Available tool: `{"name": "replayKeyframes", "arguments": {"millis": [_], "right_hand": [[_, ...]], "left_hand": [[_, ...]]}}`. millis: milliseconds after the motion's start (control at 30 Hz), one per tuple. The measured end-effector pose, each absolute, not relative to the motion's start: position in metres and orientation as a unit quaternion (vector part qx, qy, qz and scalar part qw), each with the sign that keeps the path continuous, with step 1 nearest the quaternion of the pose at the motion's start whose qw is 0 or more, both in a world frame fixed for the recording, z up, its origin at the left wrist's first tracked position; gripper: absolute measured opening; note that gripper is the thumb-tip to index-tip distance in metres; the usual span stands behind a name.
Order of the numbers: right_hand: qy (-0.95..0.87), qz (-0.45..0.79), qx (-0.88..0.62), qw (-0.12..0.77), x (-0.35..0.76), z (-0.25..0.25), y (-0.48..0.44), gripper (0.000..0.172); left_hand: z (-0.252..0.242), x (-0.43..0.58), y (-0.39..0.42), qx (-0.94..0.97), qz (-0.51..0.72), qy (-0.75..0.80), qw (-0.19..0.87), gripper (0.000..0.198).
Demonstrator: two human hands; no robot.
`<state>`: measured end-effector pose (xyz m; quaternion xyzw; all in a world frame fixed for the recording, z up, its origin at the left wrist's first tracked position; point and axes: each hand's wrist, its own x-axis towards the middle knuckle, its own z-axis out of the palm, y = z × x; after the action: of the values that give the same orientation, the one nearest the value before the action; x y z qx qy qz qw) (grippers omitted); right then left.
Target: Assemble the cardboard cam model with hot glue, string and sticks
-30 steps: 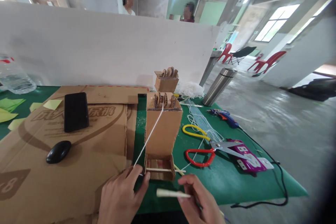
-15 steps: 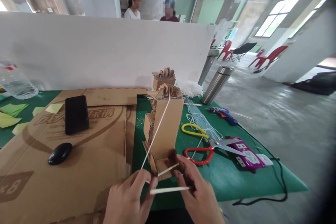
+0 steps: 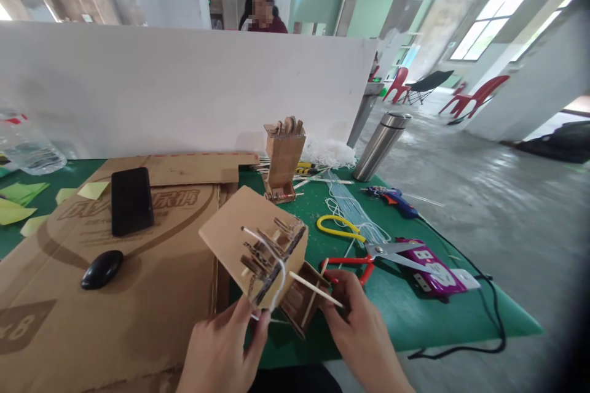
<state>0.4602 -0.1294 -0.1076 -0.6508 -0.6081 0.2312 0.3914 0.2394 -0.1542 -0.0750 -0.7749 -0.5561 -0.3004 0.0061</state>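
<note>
A cardboard model [image 3: 246, 215] is tilted so that its top, with several small upright cardboard pieces and a stick, faces me. White string [image 3: 283, 279] runs over that top and down to my left hand [image 3: 225, 344], whose thumb and index finger pinch it close to the model's edge. My right hand [image 3: 359, 319] is closed on the open box-like base [image 3: 295, 301] of the model. A pale wooden stick [image 3: 313, 288] slants out beside its fingers, and another thin stick crosses the base. Whether the left fingers also support the cardboard is unclear.
Behind stands a similar cardboard model [image 3: 283, 159]. Scissors [image 3: 369, 249], a purple packet [image 3: 431, 267], a glue gun [image 3: 396, 201] with a black cable and a steel flask [image 3: 382, 146] lie or stand rightward. A phone [image 3: 132, 201] and mouse [image 3: 102, 269] rest on flat cardboard [image 3: 175, 295].
The cardboard model has tipped from upright towards me and left, bringing its top near my left hand. My right hand has moved slightly right. The similar model behind now shows fully.
</note>
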Motion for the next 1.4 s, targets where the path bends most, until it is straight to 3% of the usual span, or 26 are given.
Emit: {"name": "replayKeyframes", "arguments": {"millis": [200, 367, 600, 800, 1200, 1400], "right_hand": [[-0.624, 0.204, -0.645, 0.391, 0.467, -0.107, -0.123, 0.024], [-0.576, 0.266, -0.654, 0.412, 0.467, -0.101, -0.12, 0.032], [-0.511, 0.366, -0.628, 0.459, 0.471, -0.084, -0.111, 0.045], [-0.513, 0.436, -0.581, 0.457, 0.452, -0.081, -0.105, 0.05], [-0.573, 0.477, -0.532, 0.402, 0.435, -0.088, -0.097, 0.039], [-0.615, 0.426, -0.577, 0.327, 0.447, -0.092, -0.103, 0.039]], "left_hand": [[-0.075, 0.236, -0.151, -0.782, -0.255, -0.569, 0.019, 0.006], [-0.079, 0.241, -0.147, -0.785, -0.246, -0.568, 0.008, 0.018], [-0.056, 0.229, -0.149, -0.761, -0.326, -0.56, 0.026, 0.018], [-0.05, 0.225, -0.148, -0.766, -0.316, -0.557, 0.049, 0.028], [-0.04, 0.23, -0.148, -0.746, -0.266, -0.601, 0.108, 0.037], [-0.033, 0.236, -0.141, -0.752, -0.217, -0.605, 0.143, 0.036]]}}
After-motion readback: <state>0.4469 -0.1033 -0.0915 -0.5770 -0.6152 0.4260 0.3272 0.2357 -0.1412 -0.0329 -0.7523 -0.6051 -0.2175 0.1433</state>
